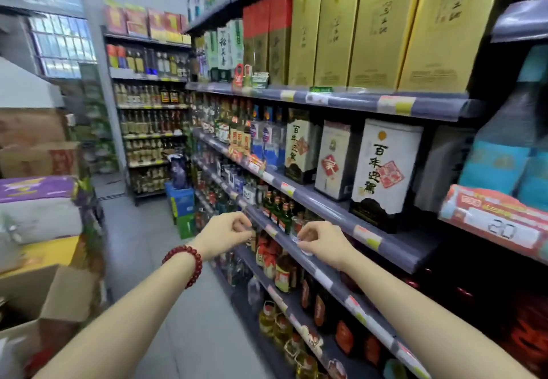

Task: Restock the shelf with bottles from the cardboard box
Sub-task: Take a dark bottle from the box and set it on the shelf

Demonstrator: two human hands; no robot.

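My right hand (pixel 323 241) is shut on a small clear bottle (pixel 296 227), holding it at the grey front rail of the middle shelf (pixel 335 214), right beside a row of green bottles (pixel 278 209). My left hand (pixel 225 232), with a red bead bracelet on its wrist, is curled around another small clear bottle (pixel 251 236) just off the shelf edge; my fingers hide most of that bottle. The open cardboard box (pixel 50 295) sits at the lower left, behind my left forearm. Its contents are blurred.
Tall shelving full of boxed liquor (pixel 382 171) and bottles runs along the right. Lower shelves hold oil and wine bottles (pixel 284 272). Stacked goods and cartons (pixel 38 209) line the left. Blue and green crates (pixel 182 201) stand in the narrow aisle ahead.
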